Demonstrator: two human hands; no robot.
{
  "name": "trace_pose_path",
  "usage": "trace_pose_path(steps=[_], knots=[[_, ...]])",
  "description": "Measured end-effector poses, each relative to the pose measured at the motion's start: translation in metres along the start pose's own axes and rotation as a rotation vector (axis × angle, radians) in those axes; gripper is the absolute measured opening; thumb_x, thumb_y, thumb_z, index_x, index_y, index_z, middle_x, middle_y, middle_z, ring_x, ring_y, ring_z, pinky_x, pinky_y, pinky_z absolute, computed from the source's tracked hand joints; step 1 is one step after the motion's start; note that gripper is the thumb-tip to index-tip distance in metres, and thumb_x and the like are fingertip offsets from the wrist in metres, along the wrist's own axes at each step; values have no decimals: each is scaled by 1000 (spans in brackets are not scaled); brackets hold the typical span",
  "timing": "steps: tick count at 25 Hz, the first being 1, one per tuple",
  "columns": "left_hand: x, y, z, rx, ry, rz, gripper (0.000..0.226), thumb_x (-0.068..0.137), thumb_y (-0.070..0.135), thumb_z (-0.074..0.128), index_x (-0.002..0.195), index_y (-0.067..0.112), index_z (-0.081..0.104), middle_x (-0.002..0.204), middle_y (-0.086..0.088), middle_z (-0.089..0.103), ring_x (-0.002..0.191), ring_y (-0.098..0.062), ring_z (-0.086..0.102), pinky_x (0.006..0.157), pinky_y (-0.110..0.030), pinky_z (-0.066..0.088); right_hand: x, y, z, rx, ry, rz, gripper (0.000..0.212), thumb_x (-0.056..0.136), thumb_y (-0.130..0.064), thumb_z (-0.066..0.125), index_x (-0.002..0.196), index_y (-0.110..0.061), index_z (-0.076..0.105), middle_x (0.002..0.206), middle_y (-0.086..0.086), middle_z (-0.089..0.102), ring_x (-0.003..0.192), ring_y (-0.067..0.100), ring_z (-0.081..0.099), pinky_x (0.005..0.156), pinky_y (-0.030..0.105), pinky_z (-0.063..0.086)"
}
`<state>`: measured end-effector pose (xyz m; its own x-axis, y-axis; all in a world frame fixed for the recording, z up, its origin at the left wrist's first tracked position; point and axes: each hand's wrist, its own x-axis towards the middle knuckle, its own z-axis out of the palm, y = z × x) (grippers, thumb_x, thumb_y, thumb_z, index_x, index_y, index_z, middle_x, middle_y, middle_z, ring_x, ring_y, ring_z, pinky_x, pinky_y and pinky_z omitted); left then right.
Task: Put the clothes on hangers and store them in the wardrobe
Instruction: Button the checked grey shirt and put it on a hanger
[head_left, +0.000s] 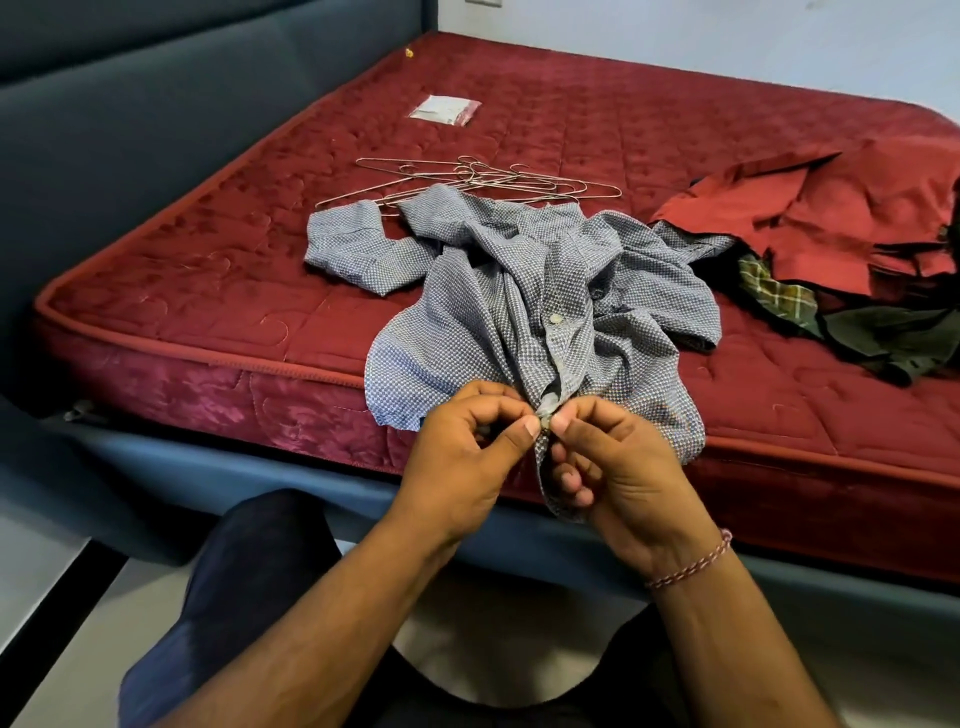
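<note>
While the person stands at the edge of a bed, both hands work at the front placket of a blue-grey checked shirt (524, 291). The left hand (462, 462) pinches the fabric between thumb and forefinger, and the right hand (618, 467) pinches the same spot from the other side, its lower fingers curled round the hanging hem. A thin braided bracelet (691, 564) circles the right wrist. The shirt lies crumpled on a dark red quilted mattress (208, 280), its lower end drawn over the near edge towards the hands, one sleeve spread to the left. Just behind the shirt lies a loose pile of wire hangers (483, 179), partly covered by the shirt's upper edge. To the right sits a heap of other clothes: a red garment (841, 218), a green plaid piece (774, 291) and a dark olive one (893, 338). Farther back on the mattress lies a small clear plastic packet (444, 110). The bed frame (130, 104) is padded in grey-blue.
</note>
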<state>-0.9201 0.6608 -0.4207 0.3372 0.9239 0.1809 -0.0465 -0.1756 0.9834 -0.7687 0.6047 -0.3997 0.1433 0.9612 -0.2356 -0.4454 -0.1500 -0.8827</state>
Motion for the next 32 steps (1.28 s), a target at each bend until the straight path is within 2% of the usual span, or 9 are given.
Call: trace_pose_path(steps=[5, 10, 12, 14, 18, 23, 26, 29, 32], knots=[[1, -8, -8, 64, -28, -30, 9, 87, 1, 78, 84, 10, 78, 98, -7, 68, 91, -11, 67, 82, -22, 52, 4, 8, -16, -150, 18, 5, 18, 78, -16, 79, 81, -14, 62, 61, 4, 54, 40, 9, 39, 37, 15, 24], [1, 1, 7, -46, 132, -121, 11, 90, 3, 74, 83, 11, 77, 78, 3, 74, 76, -6, 66, 76, -22, 52, -7, 46, -16, -953, 176, -715, 41, 75, -36, 89, 101, -17, 64, 96, -5, 63, 86, 14, 62, 77, 23, 50], [1, 3, 10, -99, 146, -116, 14, 90, 4, 73, 82, 14, 77, 78, 4, 74, 77, -5, 65, 76, -21, 52, -7, 63, -18, -1202, 289, -816, 36, 76, -32, 80, 106, -17, 66, 104, -5, 61, 97, 18, 59, 86, 33, 51], [2, -7, 3, 62, 154, 51, 14, 86, 7, 69, 88, 19, 77, 92, 6, 74, 91, -7, 67, 83, -21, 50, -6, 65, -22, -1155, 374, -829, 24, 78, -22, 67, 101, -19, 73, 99, -7, 66, 95, 17, 63, 84, 40, 53], [7, -44, -23, 978, 88, 371, 51, 70, 27, 71, 121, 20, 69, 131, 3, 58, 124, -24, 51, 101, -41, 41, -9, 41, -32, -854, 311, -698, 23, 79, -11, 72, 90, -32, 76, 90, -18, 76, 89, 1, 71, 85, 25, 56], [22, -38, -43, 965, 158, 569, 36, 78, 19, 61, 109, 27, 78, 106, 12, 71, 99, -21, 64, 79, -46, 40, -13, -13, -58, -825, 112, -551, 23, 87, -2, 76, 86, -25, 78, 87, -9, 78, 82, 3, 71, 78, 17, 53], [39, -10, -64, 754, -6, 632, 32, 81, 12, 65, 108, 23, 79, 98, 10, 76, 88, -15, 70, 78, -41, 49, -14, -56, -75, -753, 128, -547, 10, 81, -9, 78, 78, -18, 80, 78, -4, 77, 70, 3, 67, 66, 16, 54], [68, 37, -81, 487, -250, 345, 24, 88, 4, 78, 104, 23, 78, 98, 12, 79, 89, -1, 72, 81, -15, 53, -13, -102, -84, -805, 75, -564, 8, 79, -15, 75, 81, -18, 82, 83, -2, 79, 76, 4, 69, 70, 15, 54], [116, 83, -91, 474, -565, 193, 23, 88, -1, 74, 99, 18, 79, 92, 12, 79, 85, 3, 69, 78, -12, 51, 3, -147, -90, -912, -74, -456, 5, 76, -12, 79, 80, -15, 81, 82, 7, 77, 76, 8, 67, 71, 19, 53]])
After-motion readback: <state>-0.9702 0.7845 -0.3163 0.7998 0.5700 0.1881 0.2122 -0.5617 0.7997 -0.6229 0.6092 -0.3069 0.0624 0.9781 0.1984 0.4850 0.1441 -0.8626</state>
